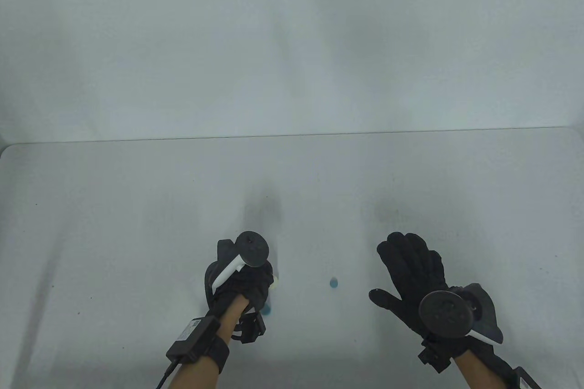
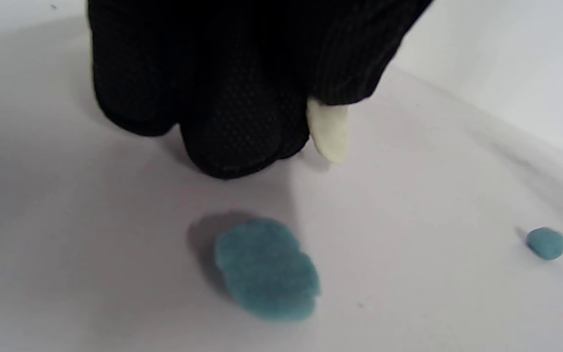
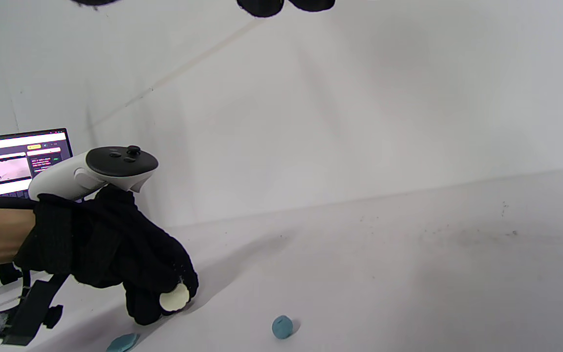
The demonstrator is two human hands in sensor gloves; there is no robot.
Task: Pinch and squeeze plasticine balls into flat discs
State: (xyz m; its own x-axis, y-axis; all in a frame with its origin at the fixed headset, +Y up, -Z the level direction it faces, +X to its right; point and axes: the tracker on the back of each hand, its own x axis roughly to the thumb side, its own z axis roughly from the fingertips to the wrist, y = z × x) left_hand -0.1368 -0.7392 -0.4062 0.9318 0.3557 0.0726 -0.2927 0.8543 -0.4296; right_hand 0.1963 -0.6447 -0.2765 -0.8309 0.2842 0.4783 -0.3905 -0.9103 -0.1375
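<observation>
My left hand (image 1: pixel 255 286) (image 3: pixel 157 293) is curled low over the table and pinches a cream plasticine disc (image 2: pixel 329 131) (image 3: pixel 174 298) (image 1: pixel 275 281) between thumb and fingers. A flattened teal disc (image 2: pixel 267 270) (image 3: pixel 123 341) (image 1: pixel 267 310) lies on the table just beneath that hand. A small teal ball (image 1: pixel 333 282) (image 2: pixel 546 243) (image 3: pixel 282 326) sits between the two hands. My right hand (image 1: pixel 406 270) hovers flat to the right of the ball, fingers straight and spread, holding nothing. Only its fingertips (image 3: pixel 262 6) show at the top of the right wrist view.
The white table (image 1: pixel 137 225) runs back to a white wall (image 1: pixel 292 42). A computer screen (image 3: pixel 17 161) stands off to the left, seen in the right wrist view. Faint grey smudges (image 1: pixel 388 213) mark the tabletop beyond the hands.
</observation>
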